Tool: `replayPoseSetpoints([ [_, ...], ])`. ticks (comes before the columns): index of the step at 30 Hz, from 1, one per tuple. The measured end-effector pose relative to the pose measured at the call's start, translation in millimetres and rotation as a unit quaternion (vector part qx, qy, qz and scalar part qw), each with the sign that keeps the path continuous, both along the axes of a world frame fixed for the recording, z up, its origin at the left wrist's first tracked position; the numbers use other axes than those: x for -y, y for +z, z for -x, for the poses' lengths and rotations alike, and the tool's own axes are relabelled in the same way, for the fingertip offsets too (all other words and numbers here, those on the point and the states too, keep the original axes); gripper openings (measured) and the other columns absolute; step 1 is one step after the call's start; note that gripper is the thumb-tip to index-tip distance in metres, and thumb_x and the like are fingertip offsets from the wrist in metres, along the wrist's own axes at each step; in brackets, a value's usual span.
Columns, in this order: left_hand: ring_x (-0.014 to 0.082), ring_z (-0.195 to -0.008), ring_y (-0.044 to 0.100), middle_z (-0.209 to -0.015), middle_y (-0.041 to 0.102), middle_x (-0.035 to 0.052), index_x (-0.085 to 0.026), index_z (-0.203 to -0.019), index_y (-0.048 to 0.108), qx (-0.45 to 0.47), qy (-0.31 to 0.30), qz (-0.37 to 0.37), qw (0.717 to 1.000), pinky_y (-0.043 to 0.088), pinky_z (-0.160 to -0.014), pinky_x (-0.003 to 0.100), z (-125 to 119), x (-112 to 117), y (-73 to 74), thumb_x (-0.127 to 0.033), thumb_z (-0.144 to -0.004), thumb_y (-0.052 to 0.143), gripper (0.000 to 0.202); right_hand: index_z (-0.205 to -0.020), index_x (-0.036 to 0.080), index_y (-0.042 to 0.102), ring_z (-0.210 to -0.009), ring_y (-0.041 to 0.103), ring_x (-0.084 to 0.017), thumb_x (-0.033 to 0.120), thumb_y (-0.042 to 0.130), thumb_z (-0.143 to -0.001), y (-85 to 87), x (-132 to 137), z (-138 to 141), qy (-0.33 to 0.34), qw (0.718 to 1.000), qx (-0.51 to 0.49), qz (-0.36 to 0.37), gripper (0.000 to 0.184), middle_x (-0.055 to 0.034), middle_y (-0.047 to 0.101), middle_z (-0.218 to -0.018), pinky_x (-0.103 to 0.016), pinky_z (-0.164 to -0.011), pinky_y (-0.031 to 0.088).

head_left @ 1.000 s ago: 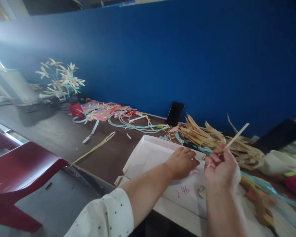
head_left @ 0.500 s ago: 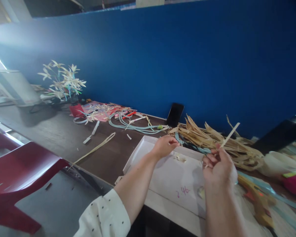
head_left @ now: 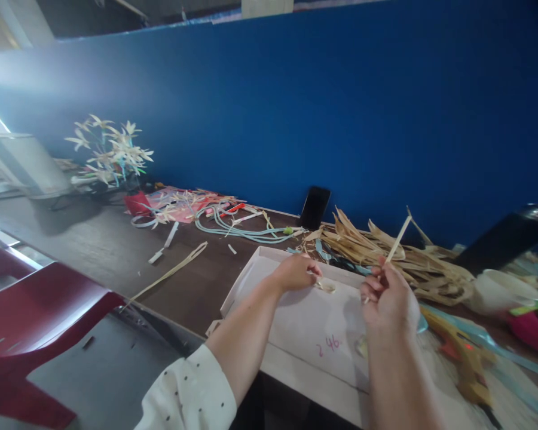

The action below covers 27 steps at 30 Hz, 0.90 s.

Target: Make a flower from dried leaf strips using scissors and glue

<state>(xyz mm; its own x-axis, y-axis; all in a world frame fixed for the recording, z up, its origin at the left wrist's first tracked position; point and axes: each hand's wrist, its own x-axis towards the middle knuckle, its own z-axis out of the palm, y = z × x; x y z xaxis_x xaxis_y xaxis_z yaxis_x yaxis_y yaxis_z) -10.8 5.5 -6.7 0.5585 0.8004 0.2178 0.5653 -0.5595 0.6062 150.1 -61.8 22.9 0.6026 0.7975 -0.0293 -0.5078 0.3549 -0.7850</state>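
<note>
My right hand [head_left: 388, 298] is closed around a thin pale leaf strip [head_left: 397, 240] that sticks up and to the right above a shallow white cardboard tray [head_left: 296, 322]. My left hand [head_left: 296, 272] reaches over the tray's far part, fingers curled and pinched at small dried scraps [head_left: 325, 286] lying in the tray. What the fingers hold, if anything, is too small to tell. Behind both hands lies a heap of dried straw-coloured leaves [head_left: 385, 251].
A dark wooden table [head_left: 94, 239] runs along a blue wall. On it lie a black phone [head_left: 314, 207], light blue cords [head_left: 237, 227], a pale strip [head_left: 170, 272], dried flowers in a red pot [head_left: 112, 149], a white bowl [head_left: 502, 289] and a glue gun [head_left: 461, 358]. A red chair [head_left: 36, 316] stands at left.
My left hand left my right hand, reached to the tray's far edge, then came down onto the scraps in the tray. My right hand kept the strip and shifted slightly left.
</note>
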Motion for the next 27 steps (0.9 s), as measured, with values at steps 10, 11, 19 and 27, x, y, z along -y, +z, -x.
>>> replayPoseSetpoints([
  [10, 0.0134, -0.084, 0.055, -0.089, 0.062, 0.0017, -0.022, -0.084, 0.068, 0.027, 0.002, -0.030, 0.999, 0.043, -0.081, 0.023, 2, 0, 1.8, -0.026, -0.069, 0.052, 0.022, -0.085, 0.014, 0.059, -0.039, 0.030, 0.001, 0.026, 0.068, -0.062, 0.5, 0, 1, -0.001, 1.000, 0.004, 0.000, 0.028, 0.0062, 0.047, -0.061, -0.012, -0.031, 0.018],
  [11, 0.0134, -0.085, 0.055, -0.089, 0.062, 0.0022, -0.022, -0.083, 0.068, 0.032, 0.010, -0.038, 0.999, 0.043, -0.082, 0.023, 2, -1, 1.7, -0.027, -0.070, 0.052, 0.021, -0.084, 0.014, 0.059, -0.039, 0.030, 0.000, 0.026, 0.068, -0.062, 0.3, 0, 1, -0.002, 1.000, 0.004, -0.004, 0.026, 0.0061, 0.047, -0.061, -0.012, -0.031, 0.018],
  [19, 0.0141, -0.083, 0.055, -0.091, 0.061, 0.0041, -0.021, -0.084, 0.069, 0.035, -0.018, -0.052, 0.998, 0.043, -0.082, 0.025, -2, 1, -0.9, -0.029, -0.072, 0.056, 0.020, -0.084, 0.014, 0.060, -0.040, 0.032, -0.001, 0.016, 0.055, -0.073, 18.5, 17, -2, -0.087, 0.986, -0.035, -0.136, 0.013, 0.0045, 0.044, -0.061, -0.012, -0.030, 0.022],
  [27, 0.0156, -0.086, 0.054, -0.085, 0.060, 0.0051, -0.017, -0.081, 0.068, 0.049, -0.023, -0.121, 0.991, 0.042, -0.083, 0.027, -8, 3, -6.6, -0.024, -0.076, 0.053, 0.017, -0.078, 0.014, 0.056, -0.036, 0.032, 0.001, 0.013, 0.041, -0.081, 26.3, 23, -23, -0.061, 0.970, -0.149, -0.181, 0.016, 0.0058, 0.038, -0.059, -0.010, -0.027, 0.024],
])
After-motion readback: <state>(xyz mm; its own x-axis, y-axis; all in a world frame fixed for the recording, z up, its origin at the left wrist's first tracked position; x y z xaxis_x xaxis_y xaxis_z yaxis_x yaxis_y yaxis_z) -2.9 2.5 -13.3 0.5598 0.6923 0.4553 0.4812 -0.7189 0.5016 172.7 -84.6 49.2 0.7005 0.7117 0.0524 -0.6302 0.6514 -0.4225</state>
